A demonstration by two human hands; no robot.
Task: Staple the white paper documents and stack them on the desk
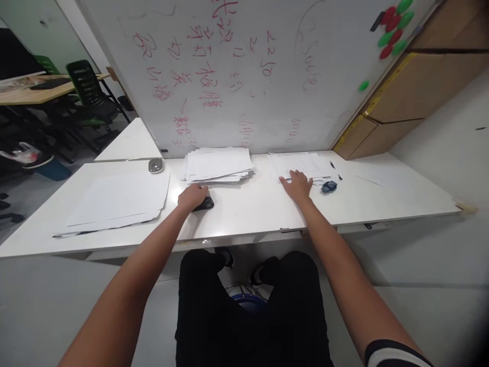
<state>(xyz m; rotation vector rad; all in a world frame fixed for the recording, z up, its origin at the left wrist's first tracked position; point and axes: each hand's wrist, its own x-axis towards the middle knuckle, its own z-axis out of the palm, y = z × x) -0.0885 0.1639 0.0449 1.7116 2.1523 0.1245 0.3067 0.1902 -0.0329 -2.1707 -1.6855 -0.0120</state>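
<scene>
My left hand point(193, 197) is curled over a small black object point(205, 204) on the white table point(244, 214). Only its rounded, glossy end shows past my fingers, so its kind is unclear. Just behind that hand lies a thick, uneven stack of white paper point(217, 164). My right hand point(298, 185) rests with its fingers spread on the near edge of some thinly stacked sheets point(300, 164), which carry faint print. To its right sits a small dark blue crumpled-looking thing point(328, 186).
Large sheets point(118, 199) cover the table's left part, with a grey rounded device point(155, 165) behind them. A whiteboard point(282, 102) with red writing rises at the back. Cardboard boxes point(412, 92) are stacked at right. Two small dark pieces point(332, 164) lie beside the right-hand sheets.
</scene>
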